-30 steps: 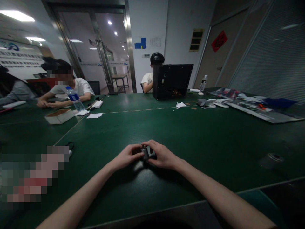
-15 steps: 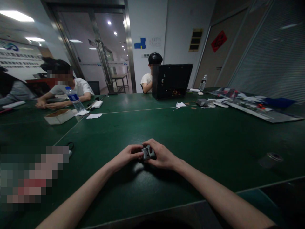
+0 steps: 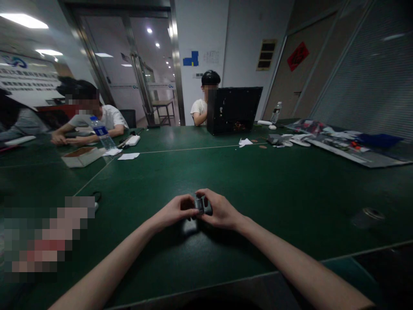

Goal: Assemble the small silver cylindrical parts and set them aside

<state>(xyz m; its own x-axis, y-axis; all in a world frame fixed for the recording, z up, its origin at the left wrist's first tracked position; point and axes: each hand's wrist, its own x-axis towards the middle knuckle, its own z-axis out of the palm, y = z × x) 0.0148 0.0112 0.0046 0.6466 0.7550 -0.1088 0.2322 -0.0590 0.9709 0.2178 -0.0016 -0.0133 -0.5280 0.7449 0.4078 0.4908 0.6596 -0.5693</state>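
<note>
Between my two hands, just above the green table top (image 3: 193, 172), is a small grey metal piece (image 3: 199, 205) with a rounded, loop-like right end. Its exact kind is too small to make out. My right hand (image 3: 218, 209) is closed around the right side of it, thumb below and fingers over the top. From the other side, my left hand (image 3: 181, 207) pinches its left end, with the thumb against the lower part. Fingers hide parts of the piece.
A dark round can (image 3: 368, 217) stands at the right. Farther off are a black box-like case (image 3: 235, 110), an open carton (image 3: 82, 157), a water bottle (image 3: 102, 134), white paper (image 3: 129, 156) and a cluttered board (image 3: 348, 150). Several people sit around the table.
The grey metal piece has turned slightly in my fingers, and my left thumb has shifted a little to the right along it. My right hand has barely moved.
</note>
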